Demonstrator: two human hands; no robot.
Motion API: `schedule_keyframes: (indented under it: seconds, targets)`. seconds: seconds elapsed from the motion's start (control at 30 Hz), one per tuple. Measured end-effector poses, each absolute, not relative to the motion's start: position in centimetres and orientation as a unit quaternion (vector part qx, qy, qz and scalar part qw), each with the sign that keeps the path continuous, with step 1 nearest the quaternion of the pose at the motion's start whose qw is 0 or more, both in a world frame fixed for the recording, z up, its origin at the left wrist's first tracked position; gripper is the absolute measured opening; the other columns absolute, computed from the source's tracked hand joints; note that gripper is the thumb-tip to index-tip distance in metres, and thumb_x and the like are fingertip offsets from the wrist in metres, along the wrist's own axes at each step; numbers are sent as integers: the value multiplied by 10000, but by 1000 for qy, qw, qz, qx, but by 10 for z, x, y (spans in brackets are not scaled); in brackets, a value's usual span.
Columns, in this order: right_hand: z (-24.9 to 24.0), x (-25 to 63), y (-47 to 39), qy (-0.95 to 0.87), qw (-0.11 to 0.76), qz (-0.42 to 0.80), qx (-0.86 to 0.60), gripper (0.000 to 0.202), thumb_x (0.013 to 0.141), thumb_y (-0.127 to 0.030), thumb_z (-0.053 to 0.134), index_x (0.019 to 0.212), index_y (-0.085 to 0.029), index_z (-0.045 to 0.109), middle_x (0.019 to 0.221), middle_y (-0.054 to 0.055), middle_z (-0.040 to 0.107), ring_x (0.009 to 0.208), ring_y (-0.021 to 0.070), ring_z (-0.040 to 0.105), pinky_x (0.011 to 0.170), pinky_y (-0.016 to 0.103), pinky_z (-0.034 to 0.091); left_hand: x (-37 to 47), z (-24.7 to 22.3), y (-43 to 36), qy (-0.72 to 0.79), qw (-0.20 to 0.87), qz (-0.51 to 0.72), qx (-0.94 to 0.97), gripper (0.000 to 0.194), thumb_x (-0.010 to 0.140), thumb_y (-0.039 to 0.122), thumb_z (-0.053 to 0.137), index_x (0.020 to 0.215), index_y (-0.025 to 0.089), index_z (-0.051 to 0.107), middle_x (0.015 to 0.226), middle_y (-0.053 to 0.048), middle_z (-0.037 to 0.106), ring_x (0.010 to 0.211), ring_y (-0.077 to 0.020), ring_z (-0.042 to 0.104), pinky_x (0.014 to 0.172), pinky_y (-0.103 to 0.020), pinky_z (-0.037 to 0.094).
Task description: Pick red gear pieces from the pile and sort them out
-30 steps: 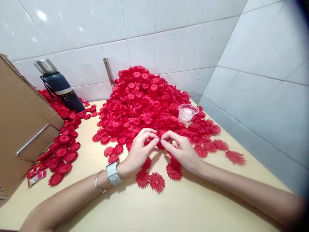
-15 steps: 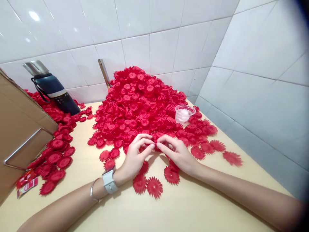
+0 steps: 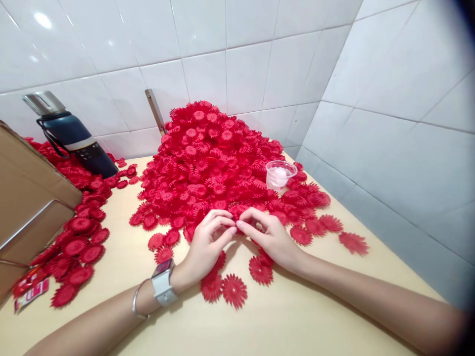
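Note:
In front of the large heap of red flower-shaped discs (image 3: pixel 208 153), my left hand (image 3: pixel 212 242) and my right hand (image 3: pixel 272 240) meet fingertip to fingertip. Both are closed in a pinch on a red fringed flower (image 3: pixel 236 211), partly hidden by the fingers. A watch with a pale strap and a thin bangle circle my left wrist. Below the hands, several loose red flowers (image 3: pixel 234 291) lie flat on the table, one (image 3: pixel 261 270) just under my right hand.
A clear plastic cup (image 3: pixel 281 174) with whitish contents stands at the heap's right edge. To the left are a dark blue flask (image 3: pixel 76 136), a cardboard box (image 3: pixel 33 183), more red flowers (image 3: pixel 80 225) and small wrappers (image 3: pixel 31 296). Tiled walls (image 3: pixel 245 69) bound the table behind and right.
The view has shifted slightly, so things at the left sit further left. My hands keep the same pinch, with the fingertips a little closer together.

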State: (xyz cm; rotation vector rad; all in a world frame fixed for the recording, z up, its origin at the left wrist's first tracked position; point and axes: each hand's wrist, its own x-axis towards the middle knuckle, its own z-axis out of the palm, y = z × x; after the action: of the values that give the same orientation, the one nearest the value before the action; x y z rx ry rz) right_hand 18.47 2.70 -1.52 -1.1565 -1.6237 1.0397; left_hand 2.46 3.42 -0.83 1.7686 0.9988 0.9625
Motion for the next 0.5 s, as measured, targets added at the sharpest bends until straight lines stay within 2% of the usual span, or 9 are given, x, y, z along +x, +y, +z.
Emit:
schedule_keyframes:
  seconds: [0.13, 0.5]
  targets:
    - [-16, 185, 27, -658, 432, 411, -460, 151, 848, -255, 467, 743, -170, 534, 701, -10, 535, 640, 119, 488, 576, 235, 367, 25, -8, 34, 396, 447, 388, 702, 94, 816, 224, 529, 880, 188, 587, 1013, -56, 533, 976, -175, 529, 873, -310, 433]
    - [-17, 183, 27, -686, 423, 382, -454, 138, 857, -223, 436, 760, -173, 520, 717, 2, 539, 650, 130, 491, 593, 250, 378, 24, -6, 35, 410, 464, 398, 677, 92, 831, 224, 484, 817, 171, 556, 943, -43, 556, 900, -168, 539, 804, -281, 443]
